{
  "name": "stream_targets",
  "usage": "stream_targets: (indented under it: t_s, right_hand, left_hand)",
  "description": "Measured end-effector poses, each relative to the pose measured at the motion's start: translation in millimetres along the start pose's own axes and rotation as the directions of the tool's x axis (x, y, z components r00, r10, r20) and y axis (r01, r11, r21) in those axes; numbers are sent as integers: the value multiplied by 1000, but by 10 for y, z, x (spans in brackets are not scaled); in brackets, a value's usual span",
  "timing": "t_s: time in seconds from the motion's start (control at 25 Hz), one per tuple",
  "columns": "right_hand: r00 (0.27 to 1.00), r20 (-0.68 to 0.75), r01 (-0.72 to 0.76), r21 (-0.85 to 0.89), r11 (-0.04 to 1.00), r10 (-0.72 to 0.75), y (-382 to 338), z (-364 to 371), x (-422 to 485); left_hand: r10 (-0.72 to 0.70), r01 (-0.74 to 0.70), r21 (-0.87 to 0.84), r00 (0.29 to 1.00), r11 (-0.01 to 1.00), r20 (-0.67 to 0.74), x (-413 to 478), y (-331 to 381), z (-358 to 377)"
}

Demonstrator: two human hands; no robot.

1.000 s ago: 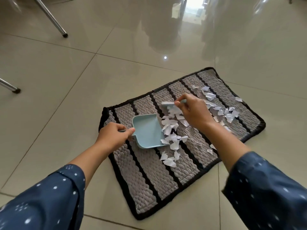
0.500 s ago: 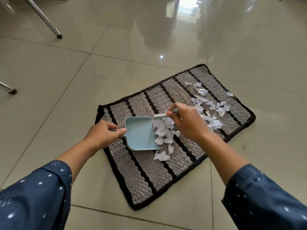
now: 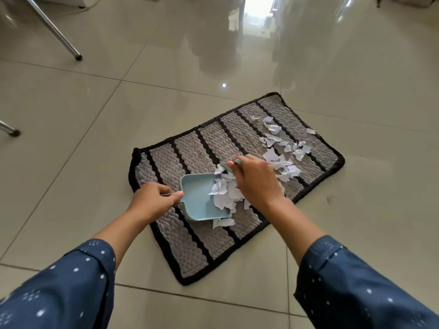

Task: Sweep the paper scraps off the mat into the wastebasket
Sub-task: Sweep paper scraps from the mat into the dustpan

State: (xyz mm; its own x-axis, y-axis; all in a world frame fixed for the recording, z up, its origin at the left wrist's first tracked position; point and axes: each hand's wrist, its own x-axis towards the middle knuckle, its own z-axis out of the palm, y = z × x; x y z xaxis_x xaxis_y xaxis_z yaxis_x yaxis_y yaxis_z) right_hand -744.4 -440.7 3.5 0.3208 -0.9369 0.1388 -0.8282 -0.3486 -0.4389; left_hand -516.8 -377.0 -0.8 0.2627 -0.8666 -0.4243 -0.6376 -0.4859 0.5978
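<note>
No readable text, label, brand, number or sign appears on the light blue dustpan [image 3: 198,200], the striped mat [image 3: 213,243] or the white paper scraps [image 3: 280,162], though any fine print on the scraps may be too small to resolve.

Glossy beige tile floor [image 3: 356,74]; metal chair leg [image 3: 54,32] upper left; second leg tip [image 3: 10,130] left edge.
</note>
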Motion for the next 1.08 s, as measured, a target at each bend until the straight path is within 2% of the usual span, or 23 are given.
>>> stream_targets:
  t_s: [0.08,0.16,0.24,0.32,0.4,0.48,0.6,0.64,0.72,0.8,0.92,1.08]
  right_hand:
    - [999,-44,12,54,998,-9,-39,-28,-10]
    - [994,-74,-63,151,986,75,119,-156,65]
    - [988,-87,-112,166,980,127,263,-225,122]
    - [997,5,-72,166,984,72,214,-172,118]
    - [994,95,40,159,987,-55,86,-72,49]
    - [988,93,106,178,978,-124,41,-64,-60]
    - [997,-52,-47,301,952,65,208,-289,-183]
    - [981,-137,-98,255,962,136,291,-366,-235]
    - [939,-274,-204,39,978,207,406,-425,-327]
    - [949,-249,-220,-81,972,194,343,-318,-374]
    - [981,-139,-144,-41,989,138,-4,-95,-398]
    - [983,-131,-114,112,987,129,-192,-28,-317]
  left_hand:
    - [6,-6,2,1000,1000,-7,-18,19,26]
    - [7,-7,-1,1000,1000,-15,-30,20,36]
    - [-5,4,-18,1000,1000,-28,-41,12,47]
    - [-22,20,-41,999,999,-44,-56,8,69]
    - [-36,33,-62,998,998,-49,-68,12,93]
    - [-39,36,-69,998,997,-47,-66,7,107]
    - [-39,37,-64,999,997,-30,-63,-6,85]
    - [-34,32,-63,999,998,-22,-58,-11,79]
    - [-21,20,-54,1000,998,-15,-66,-17,73]
    - [-15,13,-47,1000,999,-26,-90,-23,87]
    - [-16,15,-37,999,999,-43,-110,-33,124]
    - [-41,38,-81,998,996,-40,-109,-70,152]
